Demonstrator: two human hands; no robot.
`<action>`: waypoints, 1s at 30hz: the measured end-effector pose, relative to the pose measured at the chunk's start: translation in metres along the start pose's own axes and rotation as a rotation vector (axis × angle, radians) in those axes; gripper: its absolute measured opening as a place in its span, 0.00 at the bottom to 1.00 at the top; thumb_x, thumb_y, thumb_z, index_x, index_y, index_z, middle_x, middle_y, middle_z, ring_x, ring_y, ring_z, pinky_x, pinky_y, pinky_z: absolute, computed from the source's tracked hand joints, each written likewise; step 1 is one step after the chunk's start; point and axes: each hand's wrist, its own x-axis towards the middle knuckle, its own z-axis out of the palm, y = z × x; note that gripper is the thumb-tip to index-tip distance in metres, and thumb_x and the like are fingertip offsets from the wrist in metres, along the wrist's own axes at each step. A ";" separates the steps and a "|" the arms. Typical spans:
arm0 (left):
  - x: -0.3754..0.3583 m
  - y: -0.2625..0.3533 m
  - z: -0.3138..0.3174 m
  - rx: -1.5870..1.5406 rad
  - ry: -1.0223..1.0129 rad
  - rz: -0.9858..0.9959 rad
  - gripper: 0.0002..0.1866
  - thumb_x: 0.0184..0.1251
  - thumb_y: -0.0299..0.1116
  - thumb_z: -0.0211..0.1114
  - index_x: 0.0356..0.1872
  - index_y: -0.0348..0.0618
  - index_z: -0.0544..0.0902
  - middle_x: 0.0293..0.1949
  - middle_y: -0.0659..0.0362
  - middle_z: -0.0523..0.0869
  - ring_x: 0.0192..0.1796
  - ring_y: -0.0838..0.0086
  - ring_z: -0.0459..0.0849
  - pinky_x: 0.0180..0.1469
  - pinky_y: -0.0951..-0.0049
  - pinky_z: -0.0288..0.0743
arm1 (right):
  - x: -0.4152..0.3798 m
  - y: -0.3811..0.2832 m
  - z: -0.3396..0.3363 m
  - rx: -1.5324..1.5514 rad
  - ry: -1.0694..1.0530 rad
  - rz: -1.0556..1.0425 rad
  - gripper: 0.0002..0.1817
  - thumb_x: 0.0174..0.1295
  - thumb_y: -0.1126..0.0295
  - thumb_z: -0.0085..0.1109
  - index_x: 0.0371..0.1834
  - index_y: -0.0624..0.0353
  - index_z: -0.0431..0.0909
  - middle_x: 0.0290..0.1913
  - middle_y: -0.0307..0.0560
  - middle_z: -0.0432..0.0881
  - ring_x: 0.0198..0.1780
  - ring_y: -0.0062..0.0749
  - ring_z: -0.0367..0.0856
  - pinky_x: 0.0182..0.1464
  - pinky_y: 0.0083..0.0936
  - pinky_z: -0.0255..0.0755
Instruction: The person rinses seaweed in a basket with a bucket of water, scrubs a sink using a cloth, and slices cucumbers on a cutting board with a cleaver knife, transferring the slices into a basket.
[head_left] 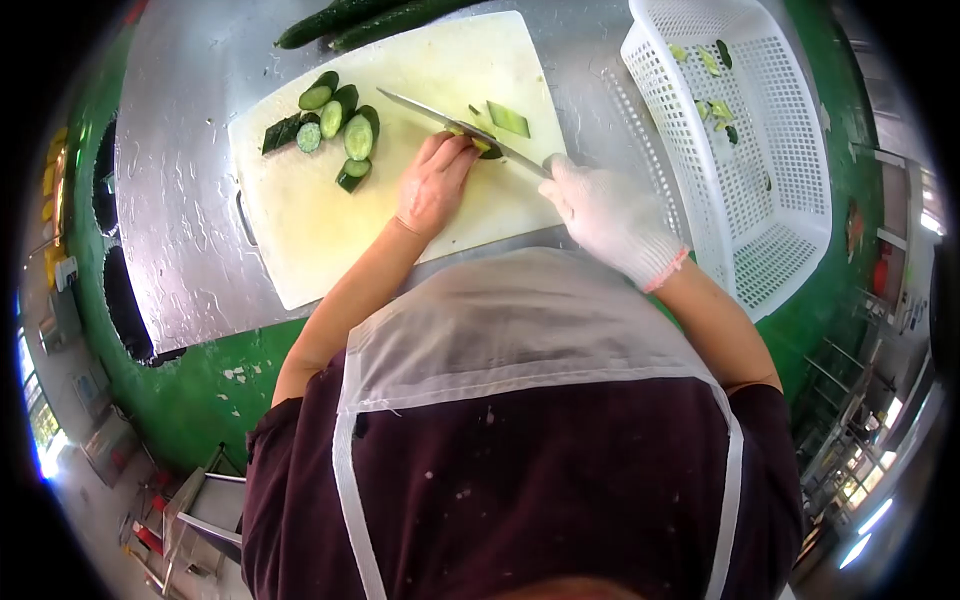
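My bare left hand [437, 185] has its fingers closed on a small cucumber piece [489, 151], pressing it to the white cutting board [350, 235]. In a white glove, my right hand [610, 215] grips the handle of a long knife [420, 107]. Its blade runs across the board beside my left fingertips and over the cucumber piece, which is partly hidden. Just beyond the blade lies a pale green cut slice [508, 119]. Several thick cucumber chunks [358, 138] rest on the left side of the board, some showing their cut faces.
Long whole cucumbers [400, 22] lie on the metal table [180, 200] behind the board. To the right stands a white perforated basket [715, 225] with a few green scraps inside. Water streaks mark the table, and the floor [215, 400] below is green.
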 end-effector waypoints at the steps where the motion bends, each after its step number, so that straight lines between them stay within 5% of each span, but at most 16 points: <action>1: 0.000 -0.001 0.001 0.003 0.010 0.003 0.14 0.50 0.19 0.70 0.40 0.40 0.85 0.42 0.58 0.84 0.47 0.61 0.82 0.48 0.66 0.79 | -0.001 -0.001 -0.004 -0.008 -0.028 0.009 0.14 0.73 0.56 0.43 0.44 0.57 0.70 0.30 0.59 0.81 0.36 0.60 0.81 0.37 0.54 0.70; 19: 0.002 -0.001 0.000 -0.019 0.025 0.016 0.12 0.50 0.18 0.70 0.37 0.40 0.83 0.41 0.56 0.83 0.47 0.59 0.82 0.47 0.65 0.79 | 0.025 0.004 0.012 0.064 0.080 0.012 0.18 0.73 0.54 0.44 0.42 0.59 0.72 0.29 0.59 0.82 0.33 0.56 0.83 0.36 0.49 0.72; 30: 0.003 0.002 -0.006 -0.097 0.012 -0.026 0.10 0.52 0.17 0.69 0.36 0.37 0.84 0.41 0.54 0.83 0.48 0.58 0.82 0.48 0.64 0.79 | 0.047 0.000 0.015 0.471 -0.044 0.081 0.18 0.73 0.57 0.47 0.45 0.63 0.72 0.25 0.49 0.80 0.26 0.32 0.81 0.30 0.30 0.75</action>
